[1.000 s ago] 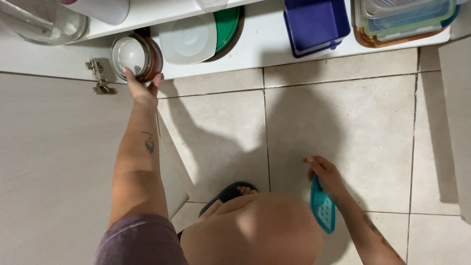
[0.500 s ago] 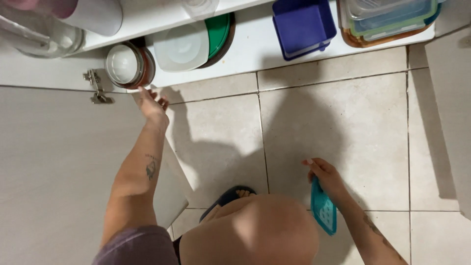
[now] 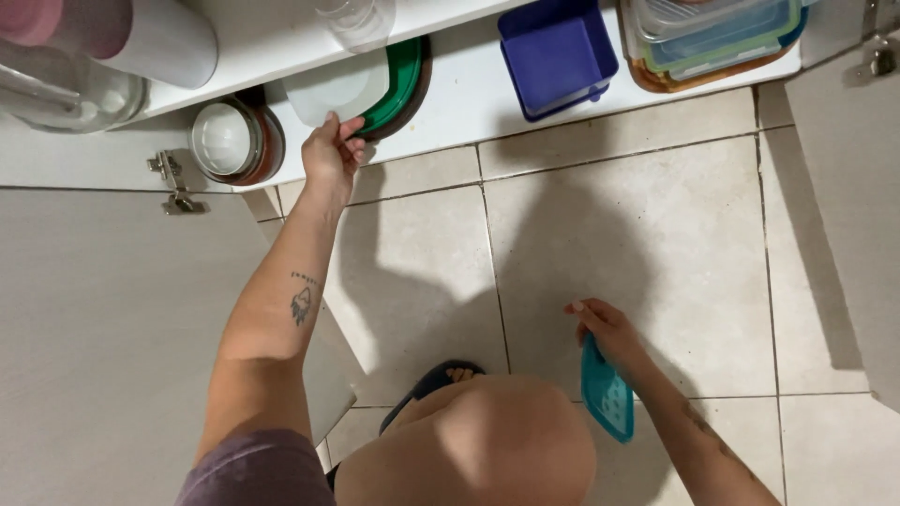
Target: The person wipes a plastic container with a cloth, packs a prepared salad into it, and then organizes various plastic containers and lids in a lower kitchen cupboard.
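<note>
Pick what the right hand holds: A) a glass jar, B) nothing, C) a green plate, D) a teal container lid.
D: the right hand grips a teal container lid down near the floor tiles, while the left hand reaches to the translucent white lid on the cabinet shelf.

Left hand point(image 3: 330, 155) bare, no rings or watch visible. Left forearm bare with a small dark tattoo point(image 3: 302, 302) on the inner side: a short curved line of script above a little triangular figure. Purple-grey sleeve point(image 3: 248, 468) at 7 o'clock covers the upper arm. Right hand point(image 3: 607, 330) bare, light-painted nails. Right forearm carries faint dark tattoo marks point(image 3: 708, 433) at 5 o'clock. Bare knee point(image 3: 478, 440) at 6 o'clock. Dark flip-flop sandal point(image 3: 431, 384) on the foot, toes showing.
</note>
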